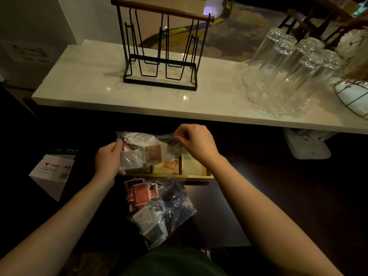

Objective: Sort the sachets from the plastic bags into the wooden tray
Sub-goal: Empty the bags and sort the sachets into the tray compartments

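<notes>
The step in hand looked to be opening the crinkled clear plastic bag of white and brown sachets, held up over the shallow light-wood divided tray. To do it well, the mouth wanted parting gently and kept level, so the packets came out one kind at a time rather than spilling across the dividers; the thin film would likely tear or slip if tugged hard.

The left hand was closed round the bag's left end, thumb pressed on the film by the top corner and fingers wrapped underneath. The right hand was curled nearly shut, thumb and fingertips pinching the bunched plastic at the bag's right top edge; exactly how much film it held could not be told.

Directly below and between the two hands sat the tray, with one small orange-brown sachet already lying in a middle compartment. Nearer the body, below the tray, a second clear plastic bag of red and white sachets lay untouched on the dark surface.
</notes>
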`<state>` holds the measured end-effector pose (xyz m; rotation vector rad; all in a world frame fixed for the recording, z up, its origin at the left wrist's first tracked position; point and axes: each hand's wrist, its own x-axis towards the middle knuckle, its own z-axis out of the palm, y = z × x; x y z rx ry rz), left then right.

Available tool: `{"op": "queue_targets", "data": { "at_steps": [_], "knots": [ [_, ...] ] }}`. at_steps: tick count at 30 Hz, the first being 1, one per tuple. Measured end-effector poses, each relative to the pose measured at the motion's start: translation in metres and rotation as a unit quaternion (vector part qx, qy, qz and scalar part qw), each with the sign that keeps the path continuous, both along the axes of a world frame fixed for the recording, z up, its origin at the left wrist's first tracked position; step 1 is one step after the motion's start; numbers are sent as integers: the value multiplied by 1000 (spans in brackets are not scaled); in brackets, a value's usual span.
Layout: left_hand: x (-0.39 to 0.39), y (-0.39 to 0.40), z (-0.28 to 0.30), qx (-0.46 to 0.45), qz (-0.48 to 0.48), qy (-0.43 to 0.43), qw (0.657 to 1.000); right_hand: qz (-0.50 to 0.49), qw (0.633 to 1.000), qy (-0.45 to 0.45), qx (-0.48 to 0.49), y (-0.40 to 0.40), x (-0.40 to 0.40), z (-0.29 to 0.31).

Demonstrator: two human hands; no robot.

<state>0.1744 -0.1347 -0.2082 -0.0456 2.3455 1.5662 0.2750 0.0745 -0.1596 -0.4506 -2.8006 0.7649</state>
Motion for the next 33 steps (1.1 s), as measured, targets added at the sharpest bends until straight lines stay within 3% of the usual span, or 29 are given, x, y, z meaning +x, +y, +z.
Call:
{"op": "queue_targets", "data": {
  "at_steps": [3,6,9,20,33],
  "knots": [
    [-11,-2,6,-93,-31,102,990,0,996,-19,-91,5,-5,-22],
    [-15,-4,10,-129,-45,180,974,-27,980,-29,-194,4,-7,-37],
    [-16,-4,14,-146,-58,223,962,-44,973,-29,-227,-1,-6,-47],
    [-18,0,46,-142,-87,307,937,-51,947,-33,-315,-2,-7,-56],
    [-17,22,75,-143,-108,329,927,-44,914,-50,-400,11,-3,-58]
  ]
}}
